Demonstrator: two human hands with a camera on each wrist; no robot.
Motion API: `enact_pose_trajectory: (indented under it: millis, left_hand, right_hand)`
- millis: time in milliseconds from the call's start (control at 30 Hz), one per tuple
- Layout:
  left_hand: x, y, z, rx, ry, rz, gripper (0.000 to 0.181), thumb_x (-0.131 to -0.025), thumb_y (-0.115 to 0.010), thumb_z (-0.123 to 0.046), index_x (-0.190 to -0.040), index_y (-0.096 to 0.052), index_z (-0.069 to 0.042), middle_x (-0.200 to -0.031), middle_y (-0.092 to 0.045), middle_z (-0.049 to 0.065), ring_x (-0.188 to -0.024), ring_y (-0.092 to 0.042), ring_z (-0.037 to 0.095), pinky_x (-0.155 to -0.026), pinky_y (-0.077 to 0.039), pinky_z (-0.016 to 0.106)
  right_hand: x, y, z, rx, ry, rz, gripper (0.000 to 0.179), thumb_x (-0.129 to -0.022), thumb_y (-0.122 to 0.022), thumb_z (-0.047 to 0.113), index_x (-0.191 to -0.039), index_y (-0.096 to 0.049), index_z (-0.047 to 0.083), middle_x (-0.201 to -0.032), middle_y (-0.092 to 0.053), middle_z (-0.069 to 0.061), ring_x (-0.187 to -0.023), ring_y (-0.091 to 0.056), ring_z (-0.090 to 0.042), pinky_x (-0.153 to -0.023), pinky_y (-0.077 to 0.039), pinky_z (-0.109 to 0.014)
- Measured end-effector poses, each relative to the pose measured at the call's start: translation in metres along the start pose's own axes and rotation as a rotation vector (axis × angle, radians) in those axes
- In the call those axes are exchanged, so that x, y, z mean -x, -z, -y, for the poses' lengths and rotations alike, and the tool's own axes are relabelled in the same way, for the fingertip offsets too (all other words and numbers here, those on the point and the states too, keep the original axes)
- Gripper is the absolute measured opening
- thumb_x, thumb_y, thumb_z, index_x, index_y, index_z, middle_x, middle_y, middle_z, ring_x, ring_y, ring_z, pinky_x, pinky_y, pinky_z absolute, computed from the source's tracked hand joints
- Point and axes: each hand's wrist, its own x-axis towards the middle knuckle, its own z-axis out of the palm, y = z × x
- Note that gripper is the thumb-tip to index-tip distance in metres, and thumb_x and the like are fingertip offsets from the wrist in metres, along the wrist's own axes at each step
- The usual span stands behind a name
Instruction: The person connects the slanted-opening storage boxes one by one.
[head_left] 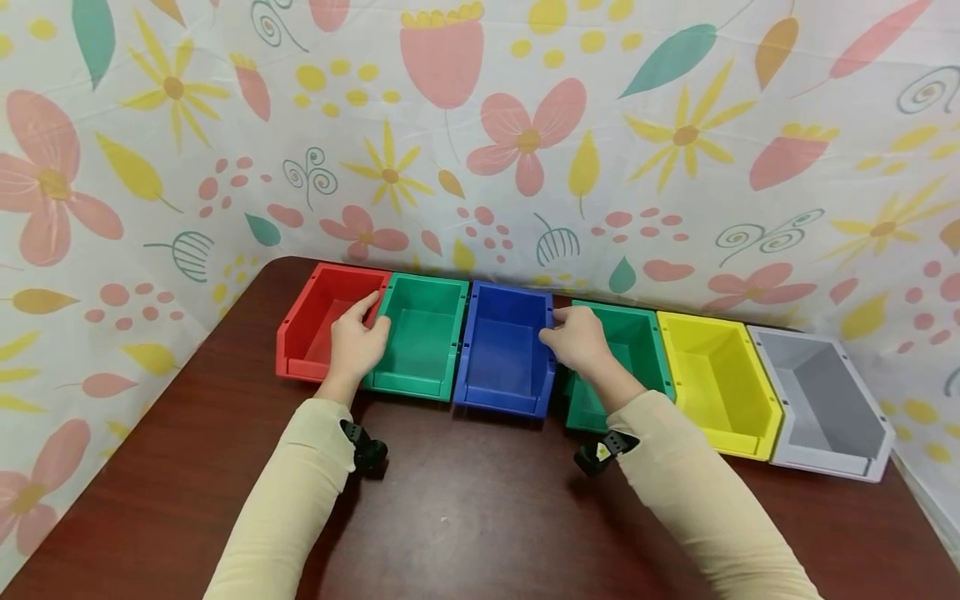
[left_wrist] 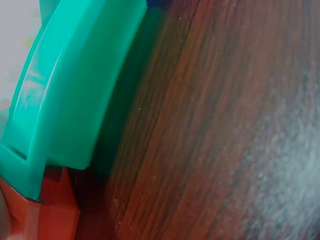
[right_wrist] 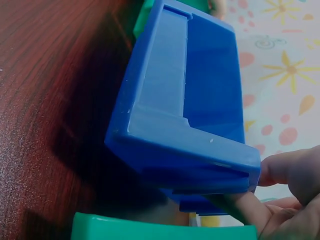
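- Blue plastic open-topped bin with a low front (head_left: 504,354): stands at the middle of a row along the back of a glossy brown wood-grain table (head_left: 465,500).
- Right hand (head_left: 581,340): pinches the blue bin by its right side near the back, thumb and fingers closed on the rim.
- Left hand (head_left: 358,337): reaches over a red plastic bin (head_left: 318,321) to its boundary with a green plastic bin (head_left: 423,337); thumb and forefinger are a little apart, and I cannot tell whether they grip a rim.
- This left-hand green bin sits between red and blue, right against the red and just beside the blue.
- Right of the blue, past a narrow gap, come a second green plastic bin (head_left: 637,342), partly behind the right hand, then a yellow plastic bin (head_left: 712,383) and a grey plastic bin (head_left: 817,387).
- Beige sleeves (head_left: 288,492) cover both forearms; a small black device (head_left: 367,454) sits at each wrist.
- White flower-printed cloth (head_left: 525,137) hangs behind the row.
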Motion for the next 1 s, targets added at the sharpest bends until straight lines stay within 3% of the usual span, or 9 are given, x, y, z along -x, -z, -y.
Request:
enact_pose_trajectory:
  millis: [67, 133, 233, 333, 700, 833, 933, 1000]
  left_hand:
    - [0.0021, 0.0015, -0.0044, 0.001, 0.0, 0.003, 0.047, -0.092, -0.049, -0.019, -0.138, -0.05, -0.014, -0.045, -0.041, -0.003, -0.034, -0.034, 0.01, -0.043, -0.032, 0.026]
    - [0.0022, 0.0015, -0.0048, 0.005, 0.002, 0.006, 0.047, -0.092, -0.049, -0.02, -0.139, -0.05, -0.015, -0.045, -0.042, -0.001, -0.034, -0.034, 0.012, -0.043, -0.032, 0.026]
    - [0.0015, 0.0012, -0.0047, 0.004, 0.01, 0.009, 0.048, -0.091, -0.049, -0.02, -0.139, -0.05, -0.015, -0.046, -0.043, 0.002, -0.036, -0.035, 0.016, -0.043, -0.033, 0.027]
    - [-0.0012, -0.001, -0.0001, 0.001, 0.005, 0.009, 0.048, -0.091, -0.049, -0.022, -0.139, -0.05, -0.016, -0.048, -0.045, 0.005, -0.037, -0.037, 0.02, -0.043, -0.034, 0.027]
    - [-0.0002, -0.0004, -0.0016, 0.007, 0.019, 0.009, 0.048, -0.092, -0.049, -0.022, -0.139, -0.05, -0.016, -0.048, -0.046, 0.004, -0.038, -0.038, 0.02, -0.044, -0.035, 0.028]
    - [0.0001, 0.0003, -0.0022, 0.004, 0.023, 0.005, 0.048, -0.092, -0.049, -0.022, -0.139, -0.05, -0.016, -0.048, -0.046, 0.003, -0.038, -0.038, 0.02, -0.045, -0.035, 0.028]
    - [0.0005, 0.0002, -0.0011, 0.001, 0.018, 0.006, 0.048, -0.092, -0.048, -0.022, -0.139, -0.049, -0.017, -0.048, -0.045, 0.004, -0.038, -0.037, 0.019, -0.045, -0.035, 0.027]
    - [0.0014, 0.0005, 0.0005, 0.007, 0.021, 0.012, 0.048, -0.092, -0.048, -0.023, -0.14, -0.049, -0.018, -0.048, -0.045, 0.004, -0.038, -0.037, 0.019, -0.044, -0.034, 0.027]
  right_hand:
    - [0.0003, 0.0015, -0.0015, -0.039, 0.0, 0.005, 0.055, -0.091, -0.05, 0.013, -0.142, -0.038, -0.002, -0.066, -0.063, -0.011, -0.046, -0.046, -0.011, -0.051, -0.041, -0.027]
    - [0.0004, 0.0025, -0.003, -0.069, 0.001, 0.008, 0.056, -0.091, -0.049, 0.013, -0.143, -0.037, -0.001, -0.067, -0.065, -0.009, -0.046, -0.046, -0.011, -0.052, -0.042, -0.027]
    - [0.0017, 0.0049, -0.0044, -0.12, 0.003, 0.013, 0.056, -0.091, -0.049, 0.012, -0.144, -0.035, -0.001, -0.096, -0.07, -0.019, -0.048, -0.047, -0.01, -0.054, -0.044, -0.028]
    - [0.003, 0.007, -0.0059, -0.17, -0.001, 0.02, 0.056, -0.092, -0.048, 0.011, -0.145, -0.034, -0.001, -0.12, -0.062, -0.024, -0.052, -0.048, -0.009, -0.056, -0.045, -0.029]
    - [-0.0018, 0.0078, -0.0073, -0.236, -0.026, 0.003, 0.057, -0.092, -0.052, 0.013, -0.145, -0.035, 0.003, -0.134, -0.054, -0.02, -0.05, -0.046, -0.008, -0.067, -0.052, -0.032]
    - [-0.0032, 0.0081, -0.0073, -0.229, -0.03, 0.011, 0.058, -0.091, -0.052, 0.015, -0.146, -0.034, 0.004, -0.138, -0.051, -0.02, -0.078, -0.063, -0.017, -0.074, -0.054, -0.032]
    - [-0.0026, 0.0091, -0.0063, -0.231, -0.036, 0.012, 0.058, -0.091, -0.052, 0.016, -0.146, -0.035, 0.005, -0.14, -0.048, -0.019, -0.105, -0.062, -0.025, -0.08, -0.055, -0.035]
    - [-0.0014, 0.0096, -0.0049, -0.227, -0.034, 0.01, 0.057, -0.092, -0.051, 0.016, -0.145, -0.035, 0.004, -0.14, -0.049, -0.019, -0.105, -0.062, -0.027, -0.079, -0.055, -0.034]
